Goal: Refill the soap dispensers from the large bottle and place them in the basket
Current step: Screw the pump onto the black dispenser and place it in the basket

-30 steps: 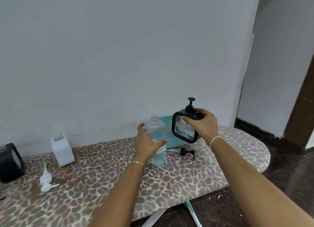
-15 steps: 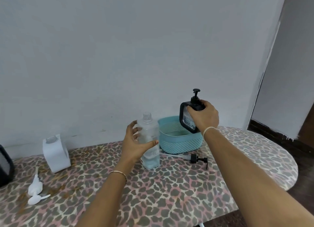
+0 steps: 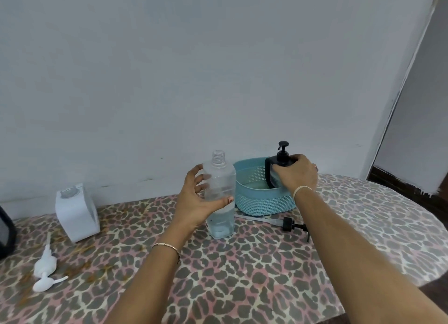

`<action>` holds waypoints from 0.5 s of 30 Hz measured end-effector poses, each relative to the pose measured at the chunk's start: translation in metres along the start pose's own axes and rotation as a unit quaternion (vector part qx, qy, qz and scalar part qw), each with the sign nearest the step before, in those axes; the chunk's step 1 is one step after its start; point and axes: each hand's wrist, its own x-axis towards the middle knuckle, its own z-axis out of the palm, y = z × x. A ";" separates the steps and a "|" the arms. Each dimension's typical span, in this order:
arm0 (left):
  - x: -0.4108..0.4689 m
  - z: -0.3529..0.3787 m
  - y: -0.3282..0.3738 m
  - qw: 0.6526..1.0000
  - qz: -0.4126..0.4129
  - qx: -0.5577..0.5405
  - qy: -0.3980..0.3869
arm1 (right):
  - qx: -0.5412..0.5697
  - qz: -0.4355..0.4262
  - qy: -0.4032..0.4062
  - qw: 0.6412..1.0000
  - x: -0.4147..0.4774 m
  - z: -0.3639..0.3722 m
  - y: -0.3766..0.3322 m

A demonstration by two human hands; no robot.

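The large clear bottle (image 3: pixel 221 178) stands uncapped on the leopard-print board (image 3: pixel 242 275), with a little liquid at its bottom. My left hand (image 3: pixel 196 202) wraps loosely round it, thumb across the front and fingers at its left side. My right hand (image 3: pixel 295 176) grips the top of a black square soap dispenser (image 3: pixel 270 176) with its pump fitted. The dispenser's lower part is inside the teal basket (image 3: pixel 261 202), against the right side. My hand hides most of its body.
A white dispenser (image 3: pixel 75 212) without its pump stands at the left near the wall. Its white pump (image 3: pixel 44 270) lies in front of it. A loose black pump with tube (image 3: pixel 288 224) lies before the basket. Another black dispenser (image 3: pixel 6 231) shows at the left edge.
My right hand has carried the black dispenser down from above the basket into it. My left hand's fingers have loosened on the bottle, which has stayed in place.
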 end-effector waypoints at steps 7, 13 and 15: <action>-0.001 -0.002 0.001 1.000 -0.002 -0.005 -0.007 | -0.140 0.007 0.014 0.990 0.001 0.005 0.008; -0.004 -0.003 0.002 1.000 -0.010 -0.007 -0.012 | -0.201 0.010 0.031 0.979 0.003 0.006 0.006; -0.006 -0.003 0.002 1.000 -0.010 -0.004 -0.015 | -0.208 0.011 0.030 0.978 0.003 0.007 0.006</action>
